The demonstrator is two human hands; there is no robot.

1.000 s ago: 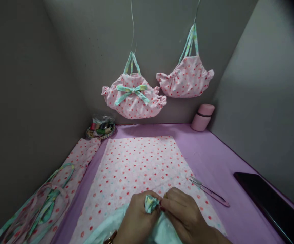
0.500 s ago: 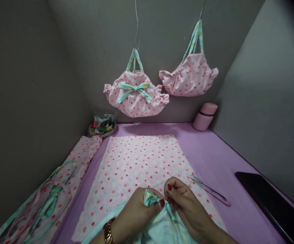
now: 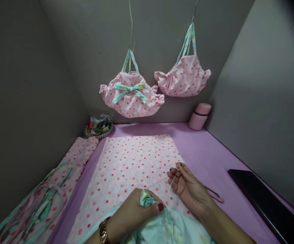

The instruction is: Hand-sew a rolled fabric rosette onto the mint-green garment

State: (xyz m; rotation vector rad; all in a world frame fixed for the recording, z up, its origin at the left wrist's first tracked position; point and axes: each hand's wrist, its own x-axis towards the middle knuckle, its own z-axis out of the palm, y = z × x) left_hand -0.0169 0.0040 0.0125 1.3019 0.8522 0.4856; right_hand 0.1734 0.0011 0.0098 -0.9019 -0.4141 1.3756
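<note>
My left hand [image 3: 130,211], with a gold bracelet at its wrist, is closed on gathered mint-green patterned cloth [image 3: 159,231]. A bunched end of the cloth pokes up between thumb and fingers. My right hand [image 3: 191,193] is raised to the right of it, thumb and forefinger pinching a white sewing thread [image 3: 172,182] that runs down toward the cloth. Any needle in those fingers is too small to make out. Beneath both hands lies a pink dotted fabric sheet [image 3: 134,159]. Partly hidden behind my right hand is a pink-handled thread-cutting tool [image 3: 217,197].
Two pink dotted pouches [image 3: 133,107] [image 3: 186,81] hang at the back wall. A basket of thread spools [image 3: 98,130] stands back left, a pink bottle [image 3: 199,118] back right. A black flat device [image 3: 258,198] lies right; fabric ties [image 3: 45,200] lie left on folded dotted fabric [image 3: 73,157].
My right hand has moved up and away from the cloth, drawing the thread out. My left hand keeps its hold on the cloth. The view has shifted slightly.
</note>
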